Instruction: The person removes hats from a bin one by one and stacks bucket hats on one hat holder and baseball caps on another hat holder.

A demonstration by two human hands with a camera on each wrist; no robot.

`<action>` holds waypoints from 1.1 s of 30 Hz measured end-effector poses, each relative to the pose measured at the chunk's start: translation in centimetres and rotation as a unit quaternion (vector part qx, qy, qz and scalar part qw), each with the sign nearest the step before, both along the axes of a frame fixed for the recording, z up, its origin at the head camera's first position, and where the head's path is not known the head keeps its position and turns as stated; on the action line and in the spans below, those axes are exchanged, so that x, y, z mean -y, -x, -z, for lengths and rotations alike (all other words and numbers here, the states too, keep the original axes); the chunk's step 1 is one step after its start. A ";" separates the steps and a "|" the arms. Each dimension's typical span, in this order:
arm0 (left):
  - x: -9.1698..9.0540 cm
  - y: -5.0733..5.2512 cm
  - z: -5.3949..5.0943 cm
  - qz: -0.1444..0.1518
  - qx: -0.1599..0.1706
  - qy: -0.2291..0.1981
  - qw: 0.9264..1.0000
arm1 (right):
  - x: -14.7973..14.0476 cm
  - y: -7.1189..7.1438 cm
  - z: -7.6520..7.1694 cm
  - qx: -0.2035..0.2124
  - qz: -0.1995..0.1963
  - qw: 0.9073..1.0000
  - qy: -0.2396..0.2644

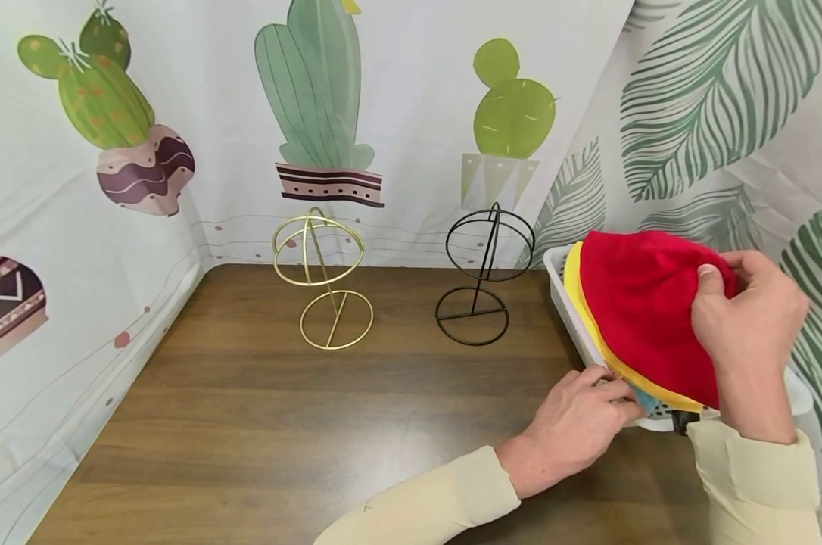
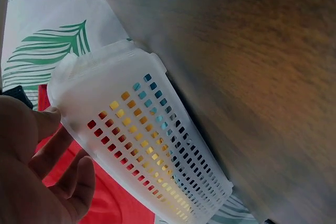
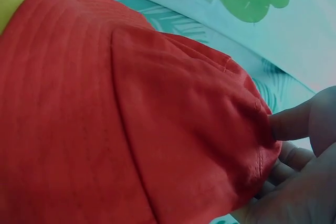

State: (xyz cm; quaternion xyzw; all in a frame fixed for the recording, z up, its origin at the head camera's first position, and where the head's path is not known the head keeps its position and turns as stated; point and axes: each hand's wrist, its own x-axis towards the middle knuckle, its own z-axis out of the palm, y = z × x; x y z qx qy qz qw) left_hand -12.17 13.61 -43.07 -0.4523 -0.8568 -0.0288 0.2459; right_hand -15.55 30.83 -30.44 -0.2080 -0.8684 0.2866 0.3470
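Right hand (image 1: 751, 322) pinches the red hat (image 1: 646, 303); left hand (image 1: 577, 416) grips the edge of the white basket (image 2: 137, 128), worktop (image 1: 302, 416) stretching leftward.

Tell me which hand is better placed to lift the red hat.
Probably the right hand: it pinches the top of the red hat, while the left hand is at the rim of the basket.
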 end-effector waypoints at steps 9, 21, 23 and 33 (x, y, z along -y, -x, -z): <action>0.1 0.1 0.2 0.004 0.007 -0.005 1.000 | 0.7 -0.7 -0.2 -0.051 -0.003 0.999 -0.011; 0.0 0.1 0.3 0.005 0.005 -0.012 1.000 | 1.7 -2.1 -0.5 -0.113 -0.008 0.994 -0.009; 0.0 0.1 0.3 0.004 0.004 -0.013 1.000 | 1.8 -2.3 -0.5 -0.126 -0.015 0.992 -0.004; 0.0 0.2 0.6 0.016 -0.002 -0.024 1.000 | 2.8 -3.1 -0.7 -0.172 -0.042 0.984 0.011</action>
